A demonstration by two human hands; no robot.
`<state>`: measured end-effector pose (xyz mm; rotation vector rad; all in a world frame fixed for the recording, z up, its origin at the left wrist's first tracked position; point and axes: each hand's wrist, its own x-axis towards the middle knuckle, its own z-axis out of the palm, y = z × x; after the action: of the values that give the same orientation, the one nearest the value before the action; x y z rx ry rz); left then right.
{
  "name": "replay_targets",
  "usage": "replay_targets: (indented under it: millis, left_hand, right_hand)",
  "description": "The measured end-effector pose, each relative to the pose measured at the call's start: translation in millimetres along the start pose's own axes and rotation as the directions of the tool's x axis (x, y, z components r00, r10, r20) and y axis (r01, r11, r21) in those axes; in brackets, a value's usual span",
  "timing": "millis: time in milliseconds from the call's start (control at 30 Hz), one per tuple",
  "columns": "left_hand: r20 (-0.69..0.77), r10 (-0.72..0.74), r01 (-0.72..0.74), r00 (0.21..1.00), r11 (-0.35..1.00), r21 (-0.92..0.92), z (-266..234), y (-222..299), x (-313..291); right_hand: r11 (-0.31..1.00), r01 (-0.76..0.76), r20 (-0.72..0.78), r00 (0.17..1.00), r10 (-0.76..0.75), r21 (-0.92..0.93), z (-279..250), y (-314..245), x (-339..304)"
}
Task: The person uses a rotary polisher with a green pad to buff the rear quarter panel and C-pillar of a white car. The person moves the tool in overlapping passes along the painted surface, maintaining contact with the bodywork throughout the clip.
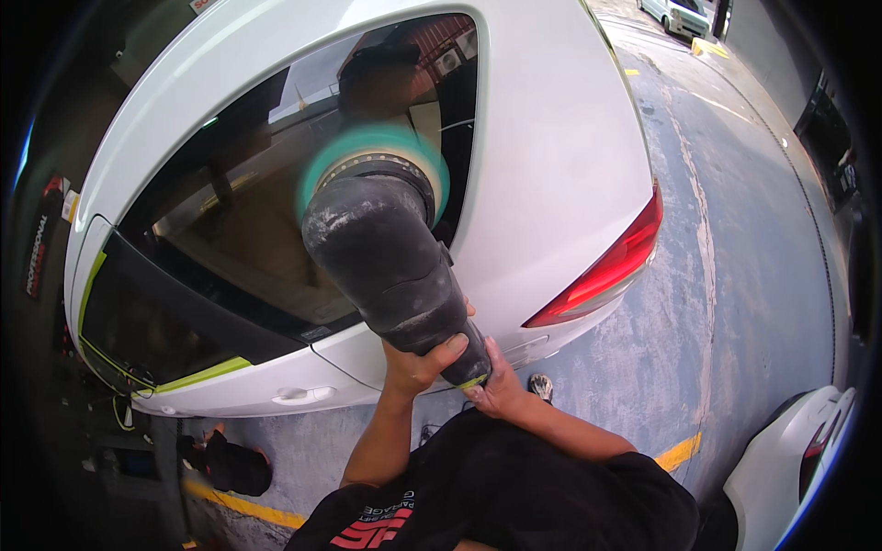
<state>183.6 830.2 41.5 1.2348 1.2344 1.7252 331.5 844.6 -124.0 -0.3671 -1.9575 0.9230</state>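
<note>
I hold a black, dusty power polisher (pixel 390 262) with a round teal foam pad (pixel 372 156) at its head. The pad is blurred and sits against the rear side window (pixel 230 230) of a white car (pixel 551 165). My left hand (pixel 418 363) grips the polisher's body from below, thumb wrapped over it. My right hand (pixel 496 386) closes around the narrow tail end of the handle, just to the right. Green masking tape (pixel 197 375) runs along the lower edge of the window trim.
The car's red tail light (pixel 611 266) and door handle (pixel 303 395) lie near my hands. Grey concrete floor (pixel 735 239) with yellow lines (pixel 678 452) stretches right. Another white car's corner (pixel 799 459) stands at lower right. A dark object (pixel 234 464) lies on the floor at lower left.
</note>
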Motion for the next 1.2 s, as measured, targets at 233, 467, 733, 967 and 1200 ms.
replay_targets:
  millis: [233, 467, 733, 967, 1200]
  left_hand:
    - [-0.019, 0.040, -0.042, 0.999, 0.994, -0.103, 37, 14, 30]
    - [-0.138, 0.077, -0.093, 0.987, 0.990, -0.107, 70, 30, 53]
    - [-0.220, 0.056, -0.044, 0.974, 0.997, 0.059, 83, 42, 53]
    - [-0.288, 0.082, -0.016, 0.954, 0.974, 0.224, 100, 55, 62]
    - [-0.322, 0.051, 0.024, 0.945, 0.975, 0.223, 102, 47, 53]
  right_hand:
    - [0.981, 0.092, 0.051, 0.993, -0.102, 0.170, -63, 9, 40]
    - [0.954, 0.170, 0.141, 0.968, -0.209, 0.246, -106, 9, 85]
    - [0.897, 0.145, 0.112, 0.972, -0.209, 0.419, -107, 18, 87]
    - [0.863, 0.167, 0.097, 0.966, -0.241, 0.477, -96, 28, 88]
    - [0.867, 0.118, 0.163, 0.961, -0.222, 0.483, -105, 30, 81]
